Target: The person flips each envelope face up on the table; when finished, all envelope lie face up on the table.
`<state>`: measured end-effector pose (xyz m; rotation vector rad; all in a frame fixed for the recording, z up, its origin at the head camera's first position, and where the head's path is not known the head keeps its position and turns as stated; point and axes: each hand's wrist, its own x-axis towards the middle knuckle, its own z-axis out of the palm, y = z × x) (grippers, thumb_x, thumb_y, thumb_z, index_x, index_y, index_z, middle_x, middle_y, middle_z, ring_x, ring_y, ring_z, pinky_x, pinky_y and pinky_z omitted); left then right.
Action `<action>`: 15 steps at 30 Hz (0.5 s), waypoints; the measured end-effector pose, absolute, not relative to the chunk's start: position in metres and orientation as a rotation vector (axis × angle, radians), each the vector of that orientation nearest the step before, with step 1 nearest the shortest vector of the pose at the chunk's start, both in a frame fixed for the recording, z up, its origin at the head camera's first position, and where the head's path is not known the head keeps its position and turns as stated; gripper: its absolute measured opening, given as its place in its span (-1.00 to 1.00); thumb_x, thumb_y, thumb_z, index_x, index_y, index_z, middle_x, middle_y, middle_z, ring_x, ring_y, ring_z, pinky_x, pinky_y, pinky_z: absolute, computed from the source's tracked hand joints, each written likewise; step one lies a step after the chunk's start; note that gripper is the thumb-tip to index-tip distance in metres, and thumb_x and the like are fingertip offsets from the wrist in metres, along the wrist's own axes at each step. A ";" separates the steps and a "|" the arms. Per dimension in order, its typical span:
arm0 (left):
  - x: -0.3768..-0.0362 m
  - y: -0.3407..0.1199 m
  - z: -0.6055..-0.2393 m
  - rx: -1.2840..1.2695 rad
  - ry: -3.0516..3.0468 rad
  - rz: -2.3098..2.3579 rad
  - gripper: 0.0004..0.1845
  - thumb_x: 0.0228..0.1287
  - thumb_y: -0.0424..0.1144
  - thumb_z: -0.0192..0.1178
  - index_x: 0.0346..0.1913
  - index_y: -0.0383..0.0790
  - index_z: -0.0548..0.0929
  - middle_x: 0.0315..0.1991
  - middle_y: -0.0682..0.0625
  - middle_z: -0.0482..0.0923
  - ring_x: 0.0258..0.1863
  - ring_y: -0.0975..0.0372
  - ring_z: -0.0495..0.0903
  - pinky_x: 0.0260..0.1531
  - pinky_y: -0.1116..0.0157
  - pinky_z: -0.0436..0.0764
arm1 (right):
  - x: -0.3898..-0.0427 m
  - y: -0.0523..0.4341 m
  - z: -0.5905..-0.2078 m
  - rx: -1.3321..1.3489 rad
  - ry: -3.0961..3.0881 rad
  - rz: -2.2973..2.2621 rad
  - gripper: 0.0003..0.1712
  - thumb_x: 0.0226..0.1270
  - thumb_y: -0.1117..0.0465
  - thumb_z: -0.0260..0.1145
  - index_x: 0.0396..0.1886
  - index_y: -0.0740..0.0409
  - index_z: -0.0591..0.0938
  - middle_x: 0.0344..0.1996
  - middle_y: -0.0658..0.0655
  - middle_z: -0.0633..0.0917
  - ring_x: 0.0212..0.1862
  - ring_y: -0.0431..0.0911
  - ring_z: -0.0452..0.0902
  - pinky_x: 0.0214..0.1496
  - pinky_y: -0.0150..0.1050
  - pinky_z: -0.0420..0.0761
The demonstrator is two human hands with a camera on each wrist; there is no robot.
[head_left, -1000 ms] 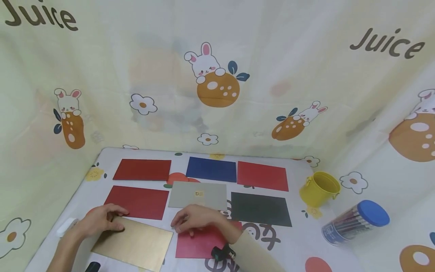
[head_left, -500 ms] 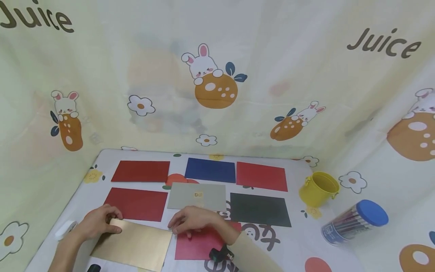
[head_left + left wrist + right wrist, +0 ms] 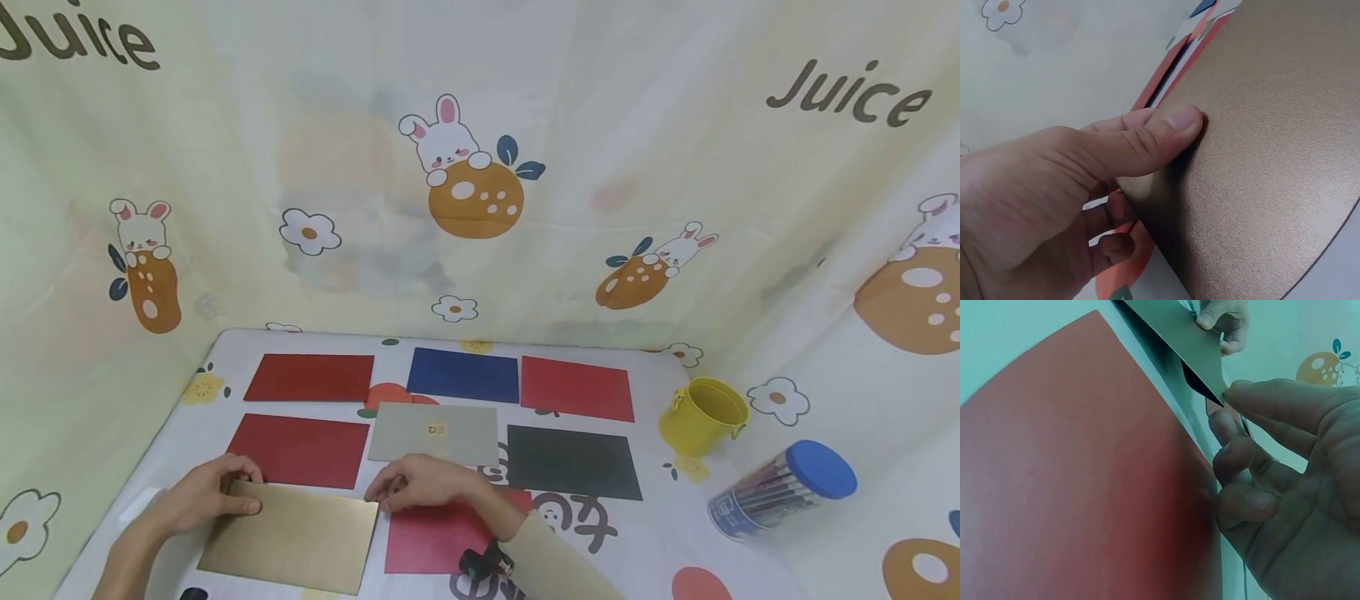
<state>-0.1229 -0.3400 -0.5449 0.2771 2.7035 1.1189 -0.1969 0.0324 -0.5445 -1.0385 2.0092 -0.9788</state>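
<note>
My left hand (image 3: 195, 502) pinches the far left corner of a gold card (image 3: 292, 537), thumb on top and fingers beneath. In the left wrist view the card's metallic face (image 3: 1266, 131) fills the right side. At the far right corner is my right hand (image 3: 435, 483); in the right wrist view that corner lies between the thumb (image 3: 1285, 403) and a fingertip, with the other fingers curled. The gold card is tilted, and part of it stands off the table. Under my right forearm and hand lies a pinkish-red card (image 3: 427, 546), partly hidden.
Several cards lie flat behind: dark red (image 3: 311, 377), crimson (image 3: 300, 450), grey with a small printed mark (image 3: 405, 429), blue (image 3: 465, 375), bright red (image 3: 577, 387) and dark green (image 3: 573, 462). Rightward stand a yellow bucket (image 3: 701, 417) and a blue-lidded tub of pens or pencils (image 3: 780, 487).
The gold card has tilted and its face looks darker. My left hand has shifted slightly left with the corner. My right fingers have moved a little left onto the card's other corner.
</note>
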 end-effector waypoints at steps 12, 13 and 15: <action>-0.126 -0.343 -0.547 0.229 2.623 1.253 -0.63 0.16 -0.05 0.48 -0.09 -0.13 0.60 -0.32 0.01 0.49 -0.29 0.32 0.42 -0.33 0.36 0.37 | -0.196 0.027 -0.549 -1.030 2.015 -1.067 -0.82 0.30 0.25 0.39 -0.13 -0.07 0.74 -0.38 -0.21 0.69 -0.29 -0.36 0.56 -0.18 -0.44 0.57; -0.126 -0.343 -0.547 0.227 2.605 1.283 -0.64 0.19 -0.07 0.45 -0.07 -0.16 0.59 -0.33 -0.01 0.49 -0.30 0.31 0.44 -0.33 0.36 0.38 | -0.197 0.027 -0.548 -1.032 2.008 -1.080 -0.82 0.31 0.25 0.39 -0.13 -0.08 0.74 -0.37 -0.21 0.69 -0.27 -0.36 0.56 -0.16 -0.43 0.58; -0.126 -0.345 -0.545 0.223 2.581 1.328 -0.66 0.26 -0.09 0.41 -0.05 -0.18 0.59 -0.32 -0.02 0.52 -0.31 0.31 0.47 -0.34 0.36 0.43 | -0.199 0.030 -0.548 -1.028 1.990 -1.114 -0.81 0.34 0.24 0.37 -0.12 -0.10 0.75 -0.35 -0.20 0.70 -0.26 -0.35 0.56 -0.16 -0.43 0.58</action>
